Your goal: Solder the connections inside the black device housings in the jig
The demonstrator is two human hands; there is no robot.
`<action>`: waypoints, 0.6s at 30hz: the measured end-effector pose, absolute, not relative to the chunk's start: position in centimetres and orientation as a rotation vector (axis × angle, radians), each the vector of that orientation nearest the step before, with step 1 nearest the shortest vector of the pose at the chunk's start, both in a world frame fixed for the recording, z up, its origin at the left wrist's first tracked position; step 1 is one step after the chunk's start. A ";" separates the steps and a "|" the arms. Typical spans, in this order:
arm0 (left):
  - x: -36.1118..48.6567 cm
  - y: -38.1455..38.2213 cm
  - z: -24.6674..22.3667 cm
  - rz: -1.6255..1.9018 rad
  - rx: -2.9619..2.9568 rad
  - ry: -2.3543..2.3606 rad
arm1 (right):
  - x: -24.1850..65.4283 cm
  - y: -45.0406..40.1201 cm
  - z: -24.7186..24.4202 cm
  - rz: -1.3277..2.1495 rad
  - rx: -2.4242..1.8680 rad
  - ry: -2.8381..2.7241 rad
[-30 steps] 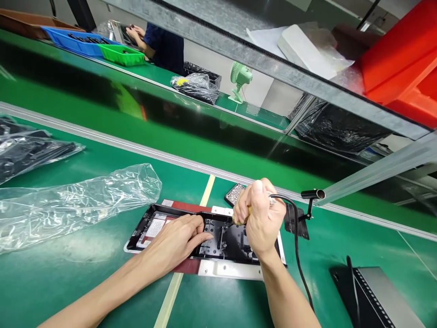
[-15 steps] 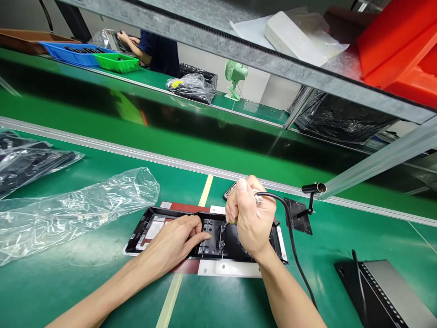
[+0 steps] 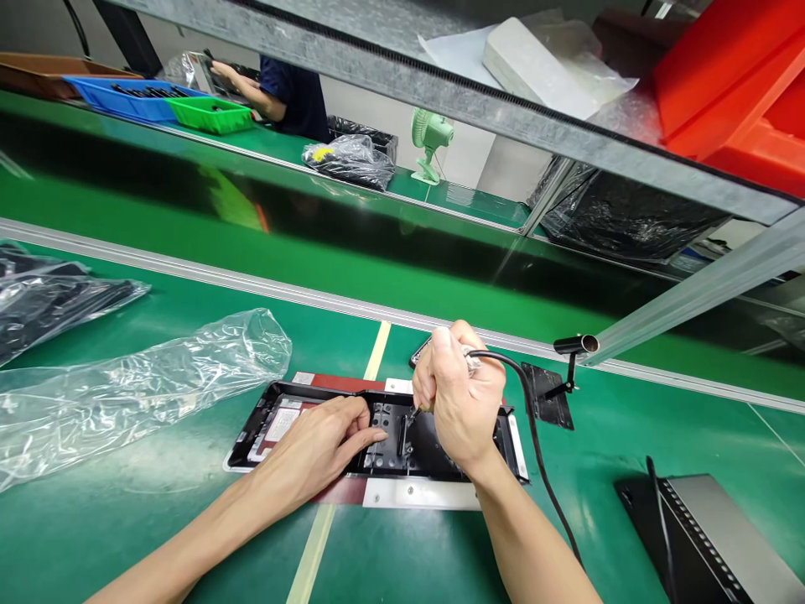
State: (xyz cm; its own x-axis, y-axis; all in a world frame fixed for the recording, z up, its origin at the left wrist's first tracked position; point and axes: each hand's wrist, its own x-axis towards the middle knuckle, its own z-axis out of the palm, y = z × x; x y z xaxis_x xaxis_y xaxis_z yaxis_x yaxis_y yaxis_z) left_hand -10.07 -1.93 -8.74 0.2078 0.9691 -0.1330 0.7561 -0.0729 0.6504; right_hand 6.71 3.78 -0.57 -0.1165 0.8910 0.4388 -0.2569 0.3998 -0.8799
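A long black plastic housing (image 3: 433,443) lies open side up on a fixture with a dark red board (image 3: 343,382) and white strips (image 3: 421,495). My left hand (image 3: 333,432) rests on the housing, fingers curled over its middle and thumb pressing the dotted plate (image 3: 381,457) inside. In a closed fist, my right hand (image 3: 462,403) holds a slim corded tool (image 3: 413,413), which resembles a soldering iron; most of it is hidden. Its thin tip points down beside a raised bar (image 3: 403,436) in the housing. A black cable (image 3: 534,428) leaves the top of my fist.
Clear plastic bags (image 3: 157,377) lie at left. A black tube holder (image 3: 575,345) stands at right, beyond a black-and-grey panel (image 3: 704,528). Overhead runs a metal shelf (image 3: 377,63) with a red bin (image 3: 735,92). A co-worker (image 3: 286,96) works across the line.
The view has shifted very slightly. Both my hands, the tool and the housing keep almost the same places. The co-worker's arm across the line has moved a little.
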 end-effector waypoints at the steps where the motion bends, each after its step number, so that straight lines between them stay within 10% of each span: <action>1: -10.0 -1.9 -8.7 0.449 1.872 1.599 | 6.7 3.8 -0.5 1.097 -0.638 -1.336; 18: -6.5 0.7 -0.6 1.158 1.728 1.296 | 7.4 4.1 0.4 0.798 -0.752 -1.526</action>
State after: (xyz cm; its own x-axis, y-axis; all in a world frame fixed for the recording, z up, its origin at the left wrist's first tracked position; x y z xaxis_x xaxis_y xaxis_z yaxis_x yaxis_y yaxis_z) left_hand -6.54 0.67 -0.56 0.1098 0.9612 0.2530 0.3591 -0.2757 0.8917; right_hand 7.43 4.07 0.43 -0.0945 0.8283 0.5522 0.0185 0.5561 -0.8309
